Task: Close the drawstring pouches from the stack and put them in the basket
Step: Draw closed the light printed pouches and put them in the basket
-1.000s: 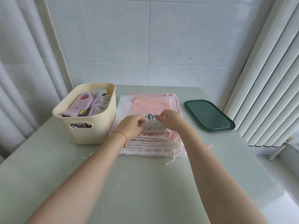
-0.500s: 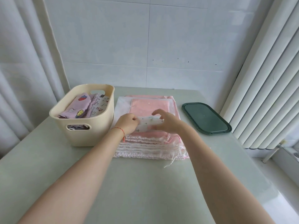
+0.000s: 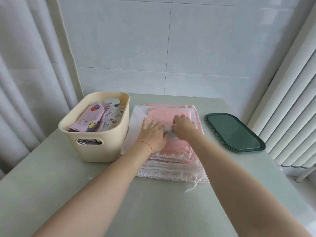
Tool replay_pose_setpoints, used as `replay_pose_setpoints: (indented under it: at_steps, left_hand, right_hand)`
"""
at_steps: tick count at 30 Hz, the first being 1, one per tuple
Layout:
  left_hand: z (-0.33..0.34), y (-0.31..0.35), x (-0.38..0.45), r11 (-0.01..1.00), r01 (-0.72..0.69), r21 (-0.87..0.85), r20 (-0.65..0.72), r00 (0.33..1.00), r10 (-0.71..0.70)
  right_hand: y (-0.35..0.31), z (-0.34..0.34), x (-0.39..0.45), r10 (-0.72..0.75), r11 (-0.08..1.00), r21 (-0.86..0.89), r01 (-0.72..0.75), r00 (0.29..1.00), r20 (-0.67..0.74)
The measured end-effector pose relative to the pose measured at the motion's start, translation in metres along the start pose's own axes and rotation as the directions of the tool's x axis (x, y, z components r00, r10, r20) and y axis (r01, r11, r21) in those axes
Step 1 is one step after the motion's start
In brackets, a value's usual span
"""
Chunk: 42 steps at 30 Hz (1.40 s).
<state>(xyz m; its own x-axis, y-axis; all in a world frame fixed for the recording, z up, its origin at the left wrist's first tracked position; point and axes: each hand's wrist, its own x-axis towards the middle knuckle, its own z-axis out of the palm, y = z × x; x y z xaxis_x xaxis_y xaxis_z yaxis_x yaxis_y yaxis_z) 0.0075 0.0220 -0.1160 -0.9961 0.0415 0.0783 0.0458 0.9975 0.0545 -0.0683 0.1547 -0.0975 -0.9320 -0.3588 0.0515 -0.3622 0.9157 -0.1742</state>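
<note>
A stack of pink and white drawstring pouches lies in the middle of the table. On top of it sits a small white printed pouch, mostly hidden between my hands. My left hand lies flat on the left part of this pouch, fingers stretched forward. My right hand covers its right part, with fingers curled down over its far edge. The cream basket stands just left of the stack and holds several pouches, a purple printed one on top.
A dark green oval tray lies flat to the right of the stack, near the white blinds. A grey curtain hangs on the left. The pale green table reaches toward me under my forearms.
Both hands have moved farther onto the stack with the small white pouch. My left hand went from pinching it to lying flat on it, and the pouch is now mostly covered.
</note>
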Motion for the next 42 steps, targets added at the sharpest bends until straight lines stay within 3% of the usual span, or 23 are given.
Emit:
replay_pose_setpoints:
  at_steps: [3,6,10,14,16,19,22,24,27,30,33,36,39,42]
  left_hand:
    - [0.012,0.0,0.01,0.994,0.041,-0.104,0.073,0.997,-0.034]
    - [0.022,0.0,0.012,0.985,0.081,-0.154,0.183,0.982,-0.052]
    - [0.022,-0.005,0.013,0.967,0.146,-0.207,0.257,0.962,-0.09]
    - [0.019,-0.008,0.013,0.961,0.15,-0.231,0.271,0.959,-0.084]
    - [0.022,-0.007,0.01,0.966,0.136,-0.218,0.241,0.967,-0.082]
    - [0.024,-0.006,0.008,0.974,0.108,-0.199,0.217,0.974,-0.063]
    - [0.022,-0.006,0.008,0.978,0.089,-0.188,0.206,0.977,-0.05]
    - [0.023,-0.006,0.008,0.977,0.087,-0.194,0.204,0.978,-0.046]
    - [0.029,-0.011,0.011,0.98,0.08,-0.182,0.219,0.975,-0.039]
    - [0.025,-0.01,0.01,0.982,0.076,-0.174,0.227,0.973,-0.035]
    - [0.014,-0.003,0.006,0.982,0.083,-0.17,0.145,0.988,-0.058]
    - [0.003,0.001,0.002,0.998,0.045,-0.043,0.039,0.998,-0.044]
    - [-0.017,0.007,-0.004,0.999,-0.016,-0.04,-0.08,0.997,0.013]
    - [-0.039,0.016,-0.014,0.989,-0.113,-0.098,-0.244,0.966,0.086]
  right_hand:
    - [-0.008,0.013,-0.001,-0.141,0.989,-0.065,0.134,0.983,-0.12]
    - [-0.009,0.032,-0.007,-0.212,0.974,-0.066,0.218,0.973,0.094]
    - [0.004,0.033,-0.009,-0.076,0.995,0.074,0.063,0.979,0.188]
    - [0.015,0.024,-0.014,0.002,1.0,0.009,-0.004,0.98,0.199]
    - [0.02,0.024,-0.017,0.077,0.997,-0.034,-0.071,0.98,0.185]
    - [0.016,0.014,-0.022,0.181,0.962,-0.23,-0.149,0.976,0.122]
    - [-0.002,0.002,-0.018,-0.001,0.986,-0.169,-0.011,0.998,-0.071]
    - [-0.018,-0.003,-0.015,-0.074,0.997,-0.004,0.074,0.997,0.016]
    - [-0.031,-0.004,-0.012,-0.059,0.991,-0.099,0.087,0.967,0.249]
    - [-0.033,-0.012,-0.006,-0.017,0.983,-0.171,0.07,0.955,0.296]
    - [-0.03,-0.016,0.002,0.018,0.982,-0.183,0.049,0.939,0.344]
    - [-0.026,-0.015,0.003,0.039,0.993,-0.116,-0.002,0.946,0.321]
    - [-0.021,-0.029,-0.011,0.051,0.999,-0.029,-0.046,0.979,0.196]
    - [-0.01,-0.049,-0.027,0.144,0.97,0.192,-0.149,0.989,0.038]
